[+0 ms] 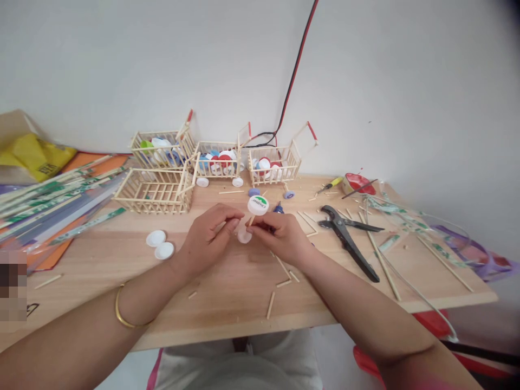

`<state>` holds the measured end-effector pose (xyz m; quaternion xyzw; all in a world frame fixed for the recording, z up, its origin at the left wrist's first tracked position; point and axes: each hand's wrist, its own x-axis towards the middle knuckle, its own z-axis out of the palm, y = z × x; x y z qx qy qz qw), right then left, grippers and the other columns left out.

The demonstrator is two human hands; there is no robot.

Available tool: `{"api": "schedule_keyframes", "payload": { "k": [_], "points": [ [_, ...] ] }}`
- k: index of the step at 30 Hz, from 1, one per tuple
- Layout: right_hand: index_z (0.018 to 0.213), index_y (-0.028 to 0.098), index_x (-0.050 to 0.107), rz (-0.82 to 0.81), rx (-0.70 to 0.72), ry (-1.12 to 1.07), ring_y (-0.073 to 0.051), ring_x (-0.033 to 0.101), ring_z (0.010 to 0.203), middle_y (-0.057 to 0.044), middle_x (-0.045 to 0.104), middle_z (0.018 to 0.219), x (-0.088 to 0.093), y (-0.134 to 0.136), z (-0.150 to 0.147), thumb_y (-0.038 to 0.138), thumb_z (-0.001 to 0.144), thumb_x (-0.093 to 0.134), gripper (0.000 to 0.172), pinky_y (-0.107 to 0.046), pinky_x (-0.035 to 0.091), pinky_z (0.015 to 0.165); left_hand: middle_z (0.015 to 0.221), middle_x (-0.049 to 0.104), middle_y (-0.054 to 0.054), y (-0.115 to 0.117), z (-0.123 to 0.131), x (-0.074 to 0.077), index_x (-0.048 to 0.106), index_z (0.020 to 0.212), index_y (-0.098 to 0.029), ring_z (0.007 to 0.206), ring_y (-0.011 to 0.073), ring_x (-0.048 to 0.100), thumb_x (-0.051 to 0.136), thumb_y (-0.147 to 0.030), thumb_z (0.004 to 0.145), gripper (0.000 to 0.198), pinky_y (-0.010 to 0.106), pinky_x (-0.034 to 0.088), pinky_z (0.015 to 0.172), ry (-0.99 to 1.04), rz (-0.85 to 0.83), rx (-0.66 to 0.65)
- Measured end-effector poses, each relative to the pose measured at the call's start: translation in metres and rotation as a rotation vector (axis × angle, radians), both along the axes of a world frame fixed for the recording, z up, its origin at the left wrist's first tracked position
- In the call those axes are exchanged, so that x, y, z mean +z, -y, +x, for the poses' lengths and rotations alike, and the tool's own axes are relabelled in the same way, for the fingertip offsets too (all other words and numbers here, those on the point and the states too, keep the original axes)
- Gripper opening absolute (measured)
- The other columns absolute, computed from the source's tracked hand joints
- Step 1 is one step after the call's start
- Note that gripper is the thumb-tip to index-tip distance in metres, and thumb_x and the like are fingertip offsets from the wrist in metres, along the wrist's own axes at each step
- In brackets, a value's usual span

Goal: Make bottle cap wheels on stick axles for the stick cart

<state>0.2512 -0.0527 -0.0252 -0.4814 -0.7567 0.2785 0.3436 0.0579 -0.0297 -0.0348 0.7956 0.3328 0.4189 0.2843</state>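
Note:
Over the middle of the table, a short wooden stick [251,220] joins a white bottle cap with a green logo [258,204] to a second white bottle cap [244,234] below it. My right hand [280,235] pinches the stick between thumb and fingers. On the other side, my left hand [211,233] has its thumb and fingers closed at the edge of the lower cap; whether they grip it is partly hidden. Two loose white bottle caps [156,238] lie left of my left hand.
Small stick-built carts [217,162], several filled with bottle caps, stand along the wall. Black pliers [345,233], a yellow-handled knife [331,185] and a red-stained bowl [359,184] lie right. Packaged sticks [60,200] cover the left. A cable [414,303] crosses the right edge.

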Motion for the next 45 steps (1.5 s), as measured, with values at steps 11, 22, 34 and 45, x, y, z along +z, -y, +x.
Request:
{"api": "schedule_keyframes", "payload": {
  "k": [11,22,34,45],
  "points": [
    [0.076,0.017,0.066,0.157,0.045,0.198,-0.012,0.055,0.064,-0.001,0.062,0.066,-0.0044,-0.0027,-0.0011,0.02,0.083,0.062,0.008,-0.022,0.036,0.063,0.096,0.063,0.005,0.002,0.0011,0.0014,0.064,0.102,-0.02,0.093,0.0167,0.057,0.045,-0.017,0.09,0.022,0.029,0.045,0.082,-0.084,0.035,-0.074],
    [0.075,0.017,0.066,0.113,0.043,0.219,-0.011,0.056,0.062,0.0,0.064,0.067,-0.0036,-0.003,0.0003,0.018,0.081,0.063,0.006,-0.021,0.036,0.06,0.095,0.064,0.005,0.0014,0.0023,-0.0005,0.062,0.098,-0.018,0.091,0.0179,0.057,0.045,-0.011,0.084,0.023,0.03,0.045,0.082,-0.154,0.024,-0.078],
    [0.077,0.017,0.065,0.151,0.002,0.206,-0.013,0.057,0.065,-0.002,0.065,0.07,-0.0033,-0.0032,0.0013,0.021,0.084,0.06,0.01,-0.022,0.038,0.063,0.104,0.062,0.008,0.0019,0.0039,-0.0015,0.058,0.11,-0.016,0.099,0.0212,0.056,0.054,-0.017,0.079,0.031,0.036,0.045,0.089,-0.192,0.044,-0.045],
    [0.077,0.017,0.066,0.151,-0.047,0.225,-0.013,0.056,0.065,-0.002,0.065,0.07,-0.0018,-0.0034,-0.0001,0.022,0.083,0.062,0.009,-0.023,0.038,0.064,0.099,0.064,0.006,-0.0035,0.0003,-0.0029,0.061,0.102,-0.017,0.094,0.0188,0.058,0.044,-0.016,0.086,0.024,0.034,0.046,0.085,-0.11,-0.001,0.109]
  ]
}}
